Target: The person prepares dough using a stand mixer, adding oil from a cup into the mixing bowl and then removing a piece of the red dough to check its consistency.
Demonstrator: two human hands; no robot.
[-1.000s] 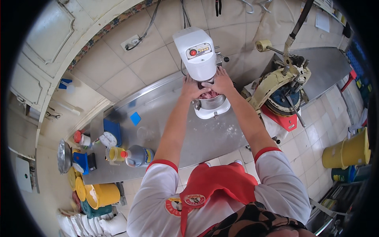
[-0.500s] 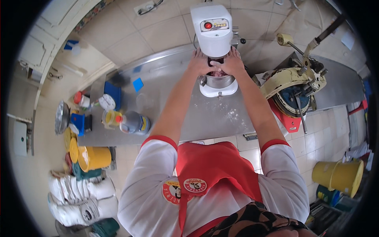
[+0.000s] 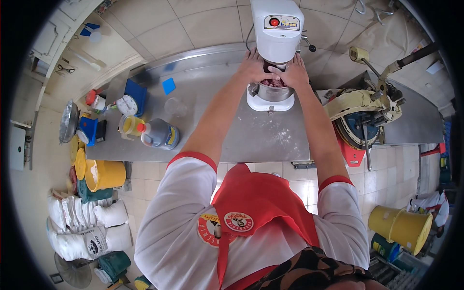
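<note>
A white tabletop mixer with a lit red button stands at the back of a steel table. Its metal bowl contains pinkish, crumbly or chunky stuff. My left hand lies along the bowl's left side, its fingers stretched up beside the mixer head. On the other side is my right hand, also with straight fingers. Both thumbs reach inward and meet above the bowl. Neither hand visibly grips anything; contact under the palms is hidden.
Dusty white powder marks the steel table. To the left are a blue scraper, a clear cup, a grey jug, a yellow pitcher and a blue scale. A cream lever machine stands right.
My view has shifted, so the mixer sits higher and farther right in the picture. More of the pink stuff shows. Both hands keep nearly the same place at the bowl.
</note>
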